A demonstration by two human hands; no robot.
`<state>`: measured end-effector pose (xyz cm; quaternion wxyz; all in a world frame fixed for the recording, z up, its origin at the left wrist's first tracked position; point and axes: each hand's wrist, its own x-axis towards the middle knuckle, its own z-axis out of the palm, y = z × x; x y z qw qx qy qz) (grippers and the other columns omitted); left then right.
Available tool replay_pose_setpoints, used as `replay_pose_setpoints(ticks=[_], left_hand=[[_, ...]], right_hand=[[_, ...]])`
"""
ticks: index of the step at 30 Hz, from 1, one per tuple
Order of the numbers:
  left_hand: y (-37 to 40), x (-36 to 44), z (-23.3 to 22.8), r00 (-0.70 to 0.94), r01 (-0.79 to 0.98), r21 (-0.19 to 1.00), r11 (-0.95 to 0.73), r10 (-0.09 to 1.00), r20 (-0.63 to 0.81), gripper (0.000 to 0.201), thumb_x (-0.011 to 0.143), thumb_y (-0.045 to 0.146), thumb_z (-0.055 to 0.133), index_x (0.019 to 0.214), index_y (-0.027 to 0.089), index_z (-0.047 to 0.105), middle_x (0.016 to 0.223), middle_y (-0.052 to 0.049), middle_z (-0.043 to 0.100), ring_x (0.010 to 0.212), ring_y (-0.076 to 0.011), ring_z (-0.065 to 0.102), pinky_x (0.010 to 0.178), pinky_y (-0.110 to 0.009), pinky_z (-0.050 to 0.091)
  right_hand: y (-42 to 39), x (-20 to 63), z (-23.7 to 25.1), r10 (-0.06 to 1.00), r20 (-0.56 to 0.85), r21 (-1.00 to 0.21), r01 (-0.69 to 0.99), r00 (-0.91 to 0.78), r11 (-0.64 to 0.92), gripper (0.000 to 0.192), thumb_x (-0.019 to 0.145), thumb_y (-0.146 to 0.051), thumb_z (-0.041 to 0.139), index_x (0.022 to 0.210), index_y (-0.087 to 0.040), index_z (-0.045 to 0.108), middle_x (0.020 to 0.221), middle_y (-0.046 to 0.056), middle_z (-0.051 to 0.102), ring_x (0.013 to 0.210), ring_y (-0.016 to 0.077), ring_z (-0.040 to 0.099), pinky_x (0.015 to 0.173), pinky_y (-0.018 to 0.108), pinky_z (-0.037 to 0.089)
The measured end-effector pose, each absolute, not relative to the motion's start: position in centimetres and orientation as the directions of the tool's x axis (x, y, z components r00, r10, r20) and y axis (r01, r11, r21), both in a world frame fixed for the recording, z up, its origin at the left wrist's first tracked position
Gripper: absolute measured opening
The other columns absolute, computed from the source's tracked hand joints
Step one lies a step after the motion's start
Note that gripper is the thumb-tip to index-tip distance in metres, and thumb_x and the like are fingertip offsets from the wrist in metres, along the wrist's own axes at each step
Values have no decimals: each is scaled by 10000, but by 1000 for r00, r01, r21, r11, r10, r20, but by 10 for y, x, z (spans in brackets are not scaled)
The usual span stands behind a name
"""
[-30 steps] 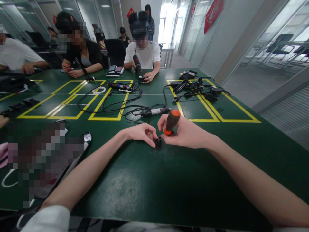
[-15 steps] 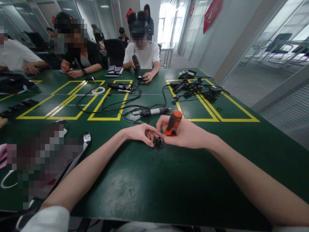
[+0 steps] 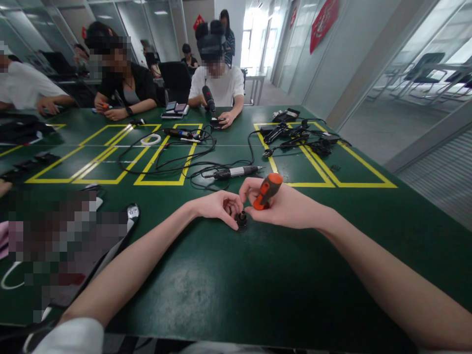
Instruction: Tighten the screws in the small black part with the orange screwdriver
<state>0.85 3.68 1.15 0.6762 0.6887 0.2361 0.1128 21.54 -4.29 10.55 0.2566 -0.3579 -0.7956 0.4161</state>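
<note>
My right hand (image 3: 283, 202) is closed round a screwdriver with an orange and dark grey handle (image 3: 269, 191). The handle leans up and to the right; its shaft is not visible. Just left of it, a small black round part with a narrow upright neck (image 3: 242, 220) stands on the green table (image 3: 228, 280). My left hand (image 3: 220, 206) has its thumb and curled fingers about the left side of that part. The fingertips of both hands are close together above it.
Ahead lies a grey and black pen-shaped power tool (image 3: 236, 171) with its cord. Tangled black cables (image 3: 295, 135) are at the back right, and a white ring (image 3: 150, 139) at the back left. A bag (image 3: 92, 255) lies by my left arm. Across the table, a person holds a power screwdriver (image 3: 208, 98).
My left thumb and fingers have shifted slightly down round the black part. The screwdriver handle now tips further to the right. The right hand has barely moved.
</note>
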Motion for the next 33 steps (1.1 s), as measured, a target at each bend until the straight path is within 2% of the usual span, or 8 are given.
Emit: replay_pose_setpoints(ticks=[4,10,18,24,33], left_hand=[[36,8,13,851,192,981,13,496,-173,415,525,224,984,748,139,645,683,54,678,632,-72,590,627,-213,454],[35,8,12,850,197,980,11,496,-176,446,509,273,994,746,144,639,669,60,656,627,-77,567,620,-223,435],[34,8,14,848,201,979,28,496,-189,440,505,272,995,723,146,635,666,58,660,616,-74,562,609,-220,427],[33,10,16,845,231,973,9,494,-205,428,506,276,993,716,142,644,633,66,640,594,-68,547,590,-210,416],[34,10,19,852,249,967,49,463,-243,406,494,220,999,731,144,679,659,42,700,593,-81,622,602,-195,494]], right_hand=[[-44,215,107,785,97,-842,370,-612,393,146,771,-161,647,896,-197,582,732,-50,563,620,104,480,590,243,388],[-43,216,103,785,110,-838,368,-609,403,87,829,-202,638,902,-194,592,714,-57,523,635,108,477,604,248,381],[-45,215,109,785,68,-854,371,-616,366,155,762,-141,634,896,-194,576,713,-54,550,610,106,475,580,239,396],[-45,211,108,788,137,-814,386,-600,435,74,806,-163,618,855,-194,573,728,-38,565,628,113,498,619,254,422],[-44,213,108,783,89,-810,413,-616,417,98,791,-178,630,876,-190,584,761,-23,566,643,120,488,603,255,418]])
